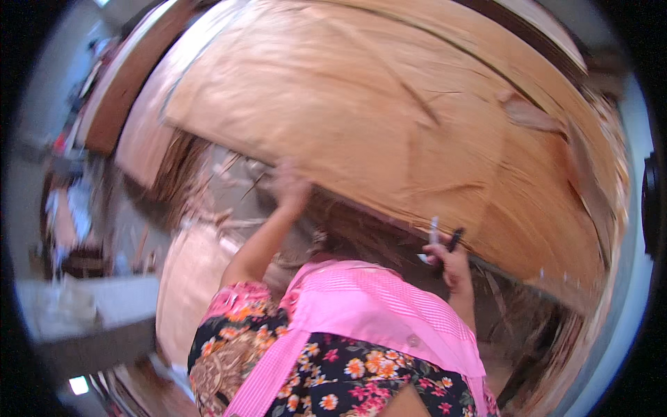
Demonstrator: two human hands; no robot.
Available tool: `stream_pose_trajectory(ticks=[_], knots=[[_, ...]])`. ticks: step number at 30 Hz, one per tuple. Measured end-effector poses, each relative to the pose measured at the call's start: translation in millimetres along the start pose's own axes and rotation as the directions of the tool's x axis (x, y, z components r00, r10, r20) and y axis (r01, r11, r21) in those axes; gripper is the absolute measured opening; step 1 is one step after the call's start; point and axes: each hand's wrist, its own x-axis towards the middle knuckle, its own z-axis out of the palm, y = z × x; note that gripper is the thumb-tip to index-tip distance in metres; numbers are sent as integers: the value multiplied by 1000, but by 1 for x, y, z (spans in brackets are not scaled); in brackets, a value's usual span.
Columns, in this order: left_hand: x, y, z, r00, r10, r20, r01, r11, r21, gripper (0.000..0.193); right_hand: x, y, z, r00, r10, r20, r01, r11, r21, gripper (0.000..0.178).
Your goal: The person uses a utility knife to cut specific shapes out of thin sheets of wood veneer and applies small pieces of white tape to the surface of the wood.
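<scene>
A broad stack of thin tan wood veneer sheets [333, 111] spreads out before me, its near edge running slantwise across the view. My left hand [290, 186] reaches to that edge, touching or just beside it; motion smears its fingers. Farther right along the same edge, my right hand [453, 264] is closed around a slim white tool [434, 228] and a dark, black-ended stick [456, 239]. Whether these are two things or parts of one I cannot tell. A torn, lifted flap of veneer [531, 113] lies on the right part of the sheet.
Veneer scraps [201, 198] litter the floor below the stack's left end. A smaller pale sheet [191, 292] is at my left, near a grey-white block-like surface [104, 306]. Another stack [125, 90] stands at the far left, and a light blue wall [625, 306] curves along the right.
</scene>
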Motion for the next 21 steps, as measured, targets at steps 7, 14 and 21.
stream_pose_trajectory(ticks=[7, 14, 21], knots=[[81, -159, 24, 792, -611, -2, 611, 791, -38, 65, 23, 29, 68, 996, 83, 16, -85, 988, 132, 13], [101, -132, -21, 680, -606, 412, 610, 156, -777, 30, 38, 43, 126, 999, 27, -18, -24, 985, 171, 13], [115, -122, -47, 551, -743, 380, 551, -18, -834, 58, 42, 26, 175, 995, 0, -96, 12, 992, 122, 11]])
